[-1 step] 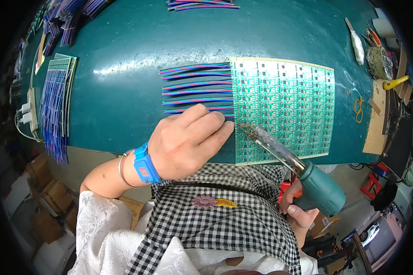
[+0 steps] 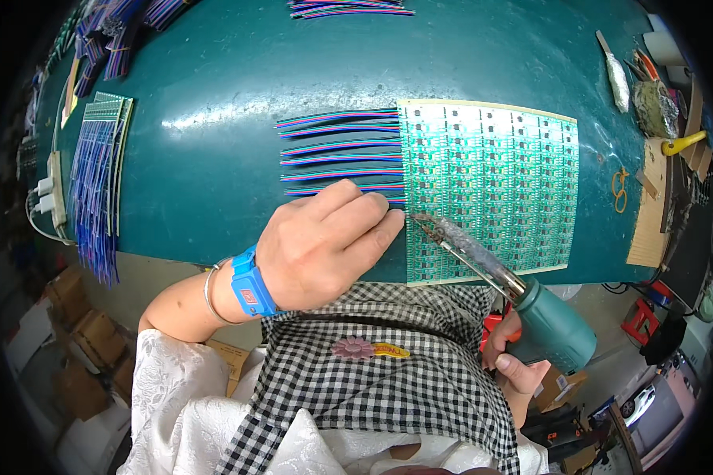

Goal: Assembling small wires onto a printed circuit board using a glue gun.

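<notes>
A panel of green circuit boards lies flat on the table, with several multicoloured ribbon wires running left from its left edge. My left hand rests at that edge, fingers pinched round a ribbon wire close to the board; most of that wire is hidden under the hand. My right hand grips the handle of a green soldering gun. The gun's tip points up and left, meeting the panel's left edge just beside my left fingertips. Whether the tip touches the solder pad is too small to tell.
Finished-looking boards with blue wires lie at the table's left. Wire bundles sit at the far left, and more wires at the back. A power strip, a wooden board and a yellow-handled tool flank the sides.
</notes>
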The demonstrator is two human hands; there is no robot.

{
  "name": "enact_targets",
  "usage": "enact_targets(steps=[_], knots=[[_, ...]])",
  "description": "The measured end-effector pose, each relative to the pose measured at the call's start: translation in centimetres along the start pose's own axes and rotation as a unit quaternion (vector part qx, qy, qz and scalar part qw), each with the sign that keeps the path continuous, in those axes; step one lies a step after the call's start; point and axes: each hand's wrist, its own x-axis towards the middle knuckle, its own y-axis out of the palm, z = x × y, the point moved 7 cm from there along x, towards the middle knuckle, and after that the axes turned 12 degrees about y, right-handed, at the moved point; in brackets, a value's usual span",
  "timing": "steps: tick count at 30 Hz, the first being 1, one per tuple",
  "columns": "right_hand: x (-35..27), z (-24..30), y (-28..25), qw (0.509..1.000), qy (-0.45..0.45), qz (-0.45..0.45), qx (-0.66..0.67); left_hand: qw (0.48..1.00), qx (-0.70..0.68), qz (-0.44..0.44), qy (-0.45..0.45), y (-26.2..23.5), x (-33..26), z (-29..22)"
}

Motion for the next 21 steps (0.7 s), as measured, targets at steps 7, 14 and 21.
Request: enact_targets(steps=[7,14,21], knots=[[-0.2,-0.6,-0.4,0.999,0.035,0.04,-0.008,1.0,0.002,0.001,-0.002,0.1,0.0,0.0],[-0.1,0.6,0.0,0.999,-0.01,-0.001,0.034,1.0,0.006,0.008,0.0,0.0,0.0,-0.1],[-0.7,-0.5,-0.5,0.999,0.031,0.033,0.008,1.0,0.006,0.014,0.004,0.0,0.1,-0.1]])
